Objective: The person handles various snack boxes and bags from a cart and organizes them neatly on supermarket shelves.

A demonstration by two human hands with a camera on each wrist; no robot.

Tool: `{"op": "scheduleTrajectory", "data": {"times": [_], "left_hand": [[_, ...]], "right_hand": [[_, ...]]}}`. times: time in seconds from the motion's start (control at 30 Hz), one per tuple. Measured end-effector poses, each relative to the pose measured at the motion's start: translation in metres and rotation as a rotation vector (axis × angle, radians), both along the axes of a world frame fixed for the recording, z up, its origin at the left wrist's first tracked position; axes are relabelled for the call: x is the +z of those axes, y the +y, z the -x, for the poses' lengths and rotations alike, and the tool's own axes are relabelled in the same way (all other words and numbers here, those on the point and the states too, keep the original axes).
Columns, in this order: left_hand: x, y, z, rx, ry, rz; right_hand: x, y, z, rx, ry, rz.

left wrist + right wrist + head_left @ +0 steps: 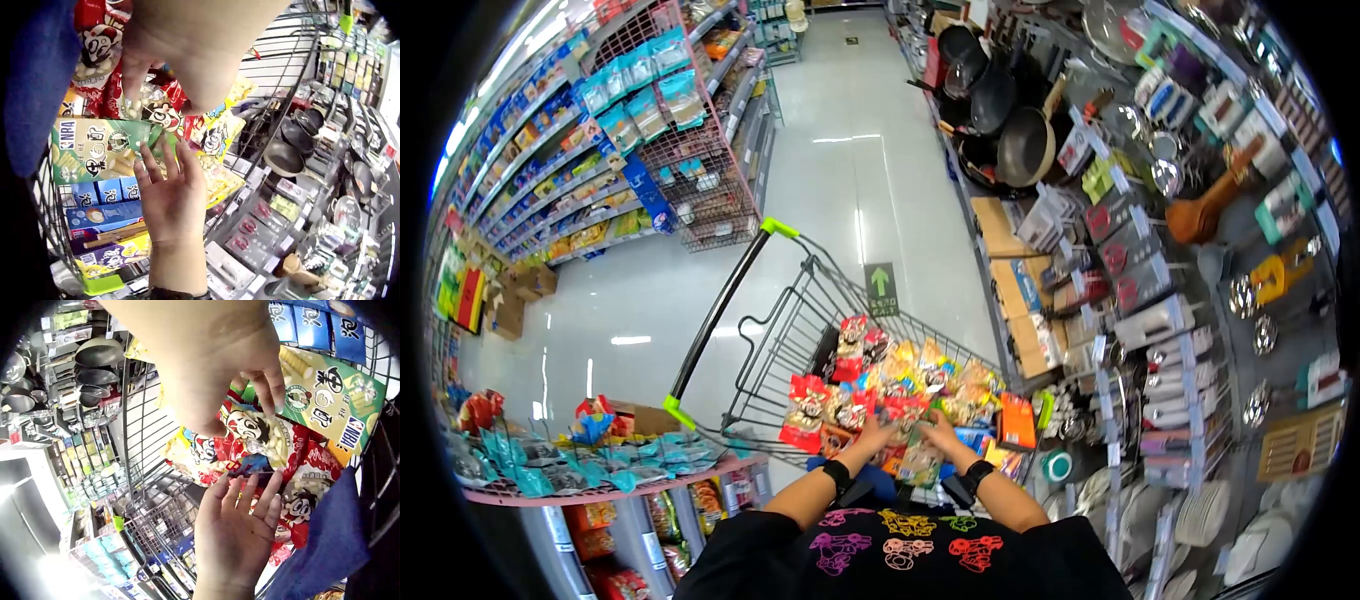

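Both hands reach into a wire cart filled with snack packs. My left hand lies over red snack bags with a cartoon face, its fingers extended and slightly spread. To its right, my right hand has loosely bent fingers at the edge of a green pack. Between the hands lies a bag with a cartoon face and pale nuts. Neither hand is seen gripping a pack.
Blue packs and an orange box lie in the cart's right part. Shelves with pans and utensils line the right side. At left stand a pink-edged snack display and shelves. A tiled aisle runs ahead.
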State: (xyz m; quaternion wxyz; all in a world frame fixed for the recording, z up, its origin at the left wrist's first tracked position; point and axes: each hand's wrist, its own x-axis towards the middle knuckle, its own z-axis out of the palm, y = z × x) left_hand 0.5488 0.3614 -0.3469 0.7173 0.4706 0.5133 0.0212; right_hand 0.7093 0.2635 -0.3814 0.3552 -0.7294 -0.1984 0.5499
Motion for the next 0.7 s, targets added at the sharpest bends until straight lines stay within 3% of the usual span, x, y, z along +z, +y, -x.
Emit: {"op": "scheduleTrajectory", "data": {"times": [0.1, 0.17, 0.4, 0.47, 0.5, 0.7], "left_hand": [[-0.059, -0.001, -0.003, -0.004, 0.009, 0.077], [-0.042, 0.004, -0.008, -0.083, 0.114, 0.190], [-0.069, -0.004, -0.016, -0.127, 0.036, 0.161], [-0.084, -0.013, -0.014, -0.193, 0.061, -0.072], [-0.069, -0.012, -0.015, -0.234, 0.069, -0.145], [-0.068, -0.028, -0.011, -0.292, 0.065, -0.431]], "right_hand": [[0.019, 0.019, -0.008, -0.099, 0.329, 0.080], [0.007, 0.020, -0.005, -0.188, 0.400, 0.084], [0.002, 0.015, -0.013, -0.231, 0.500, 0.055], [-0.014, 0.009, -0.019, -0.226, 0.469, 0.042], [-0.019, 0.007, -0.022, -0.259, 0.485, 0.015], [0.013, 0.005, -0.027, -0.188, 0.417, -0.027]]}}
